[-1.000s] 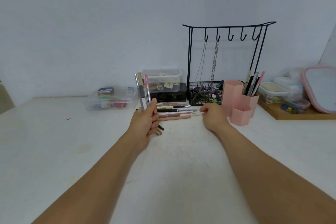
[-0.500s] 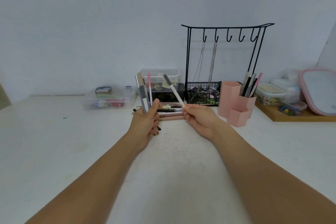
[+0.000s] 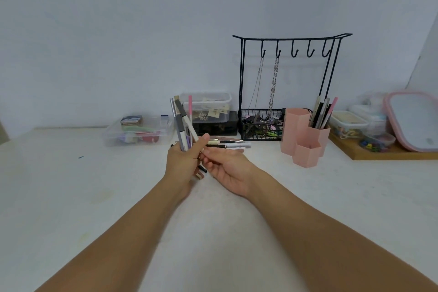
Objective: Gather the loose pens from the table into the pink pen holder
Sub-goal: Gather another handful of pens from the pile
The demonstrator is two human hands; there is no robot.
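Note:
My left hand [image 3: 183, 161] grips a bundle of several pens [image 3: 181, 123], held upright above the white table [image 3: 94, 197]. My right hand [image 3: 227, 168] is palm up beside it, its fingertips pinching the lower end of a white pen with a grey cap that leans into the bundle. Several loose pens [image 3: 227, 144] lie on the table just behind both hands. The pink pen holder [image 3: 304, 137], made of hexagonal tubes, stands to the right with several pens upright in its back tube.
A black wire jewellery stand [image 3: 284, 83] with a basket rises behind the holder. Clear plastic boxes [image 3: 139, 130] sit at the back left and centre. At the right, a wooden tray [image 3: 379, 152] carries small containers and a pink-rimmed mirror [image 3: 414, 118].
My right hand picked a white pen up from the pile and carried it left to the bundle in my left hand. The left hand stayed put.

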